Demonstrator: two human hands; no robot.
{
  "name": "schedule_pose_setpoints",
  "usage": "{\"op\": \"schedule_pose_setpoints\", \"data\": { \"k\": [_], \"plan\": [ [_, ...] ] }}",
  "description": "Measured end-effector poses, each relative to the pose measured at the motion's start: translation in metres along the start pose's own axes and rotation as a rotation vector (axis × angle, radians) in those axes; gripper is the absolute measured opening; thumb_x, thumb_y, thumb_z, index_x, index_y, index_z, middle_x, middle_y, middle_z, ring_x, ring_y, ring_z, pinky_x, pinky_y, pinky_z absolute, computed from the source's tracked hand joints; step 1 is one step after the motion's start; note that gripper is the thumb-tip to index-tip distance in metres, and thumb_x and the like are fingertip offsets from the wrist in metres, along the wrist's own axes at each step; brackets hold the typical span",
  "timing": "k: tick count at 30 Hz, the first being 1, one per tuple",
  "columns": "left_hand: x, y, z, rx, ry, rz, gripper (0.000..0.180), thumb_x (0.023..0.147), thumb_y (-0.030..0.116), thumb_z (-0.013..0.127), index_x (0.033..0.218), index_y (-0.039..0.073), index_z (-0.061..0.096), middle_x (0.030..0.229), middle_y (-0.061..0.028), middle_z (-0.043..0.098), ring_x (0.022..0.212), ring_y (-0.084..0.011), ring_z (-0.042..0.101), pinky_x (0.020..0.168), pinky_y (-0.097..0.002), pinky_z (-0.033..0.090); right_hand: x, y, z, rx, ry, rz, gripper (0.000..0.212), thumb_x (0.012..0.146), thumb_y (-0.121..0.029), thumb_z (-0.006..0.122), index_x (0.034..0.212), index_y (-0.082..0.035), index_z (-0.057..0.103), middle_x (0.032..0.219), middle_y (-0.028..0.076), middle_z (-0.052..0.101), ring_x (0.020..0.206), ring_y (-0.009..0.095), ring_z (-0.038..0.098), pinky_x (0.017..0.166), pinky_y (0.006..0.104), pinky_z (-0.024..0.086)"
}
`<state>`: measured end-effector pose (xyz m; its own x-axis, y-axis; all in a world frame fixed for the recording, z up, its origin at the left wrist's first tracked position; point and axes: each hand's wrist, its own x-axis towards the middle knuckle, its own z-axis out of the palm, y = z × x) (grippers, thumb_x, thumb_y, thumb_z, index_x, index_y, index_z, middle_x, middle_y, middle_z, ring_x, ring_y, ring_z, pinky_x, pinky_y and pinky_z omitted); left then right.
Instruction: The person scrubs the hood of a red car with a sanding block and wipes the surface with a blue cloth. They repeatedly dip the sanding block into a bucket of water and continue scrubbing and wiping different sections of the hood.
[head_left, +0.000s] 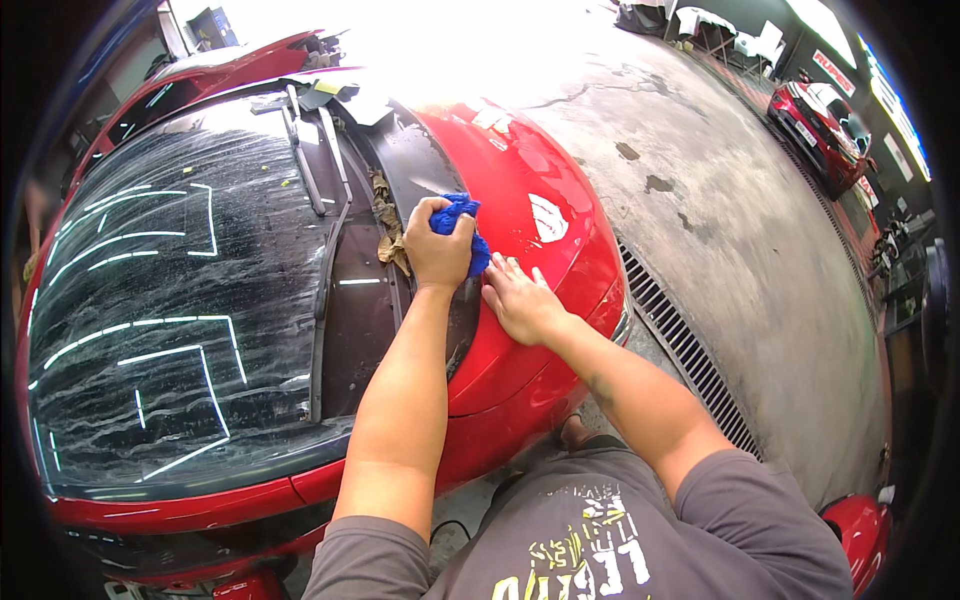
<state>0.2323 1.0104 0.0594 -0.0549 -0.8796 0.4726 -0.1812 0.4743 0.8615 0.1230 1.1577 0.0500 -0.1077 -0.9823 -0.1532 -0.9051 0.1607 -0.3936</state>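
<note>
My left hand (438, 250) is closed round a bunched blue cloth (458, 212), pressed on the dark panel (405, 145) at the rear of the red car's hood. Part of the cloth hangs out below the fingers, toward the red paint. Flat on the red hood (510, 185) lies my right hand (522, 302), its fingers stretched out near the cloth's edge. Dry brown leaves (388, 215) sit in the gutter left of my left hand, below the windshield (170, 290), which is streaked with whitish smears.
Two wiper arms (306, 165) stand along the base of the windshield. A yellow-topped item (325, 90) rests at the far end of the gutter. A floor drain grate (690, 350) runs right of the car. Another red car (820, 130) is parked at the far right.
</note>
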Motion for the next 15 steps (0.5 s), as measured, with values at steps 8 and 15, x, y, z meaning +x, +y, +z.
{"op": "schedule_pose_setpoints", "data": {
  "k": [8, 15],
  "plan": [
    [-0.001, -0.009, -0.002, -0.136, 0.072, -0.028, 0.021, 0.091, 0.014, 0.081, 0.106, 0.002, 0.072, 0.097, -0.0059, 0.074, 0.091, -0.0176, 0.069, 0.088, -0.0372, 0.058, -0.021, -0.002, 0.017, -0.108, 0.041, -0.096, 0.069, 0.122, -0.045, 0.035, 0.175, 0.000, 0.034, 0.185, 0.023, 0.031, 0.172, 0.041, 0.028, 0.138, 0.0645, 0.024],
    [-0.003, -0.005, -0.012, -0.063, 0.317, 0.011, 0.025, 0.093, 0.016, 0.078, 0.110, 0.000, 0.068, 0.102, -0.0128, 0.073, 0.100, -0.0262, 0.069, 0.097, -0.0431, 0.055, -0.035, 0.000, 0.029, -0.005, -0.021, -0.192, 0.069, 0.122, -0.044, 0.038, 0.173, 0.001, 0.035, 0.185, 0.024, 0.028, 0.172, 0.045, 0.025, 0.138, 0.0630, 0.023]
  ]
}}
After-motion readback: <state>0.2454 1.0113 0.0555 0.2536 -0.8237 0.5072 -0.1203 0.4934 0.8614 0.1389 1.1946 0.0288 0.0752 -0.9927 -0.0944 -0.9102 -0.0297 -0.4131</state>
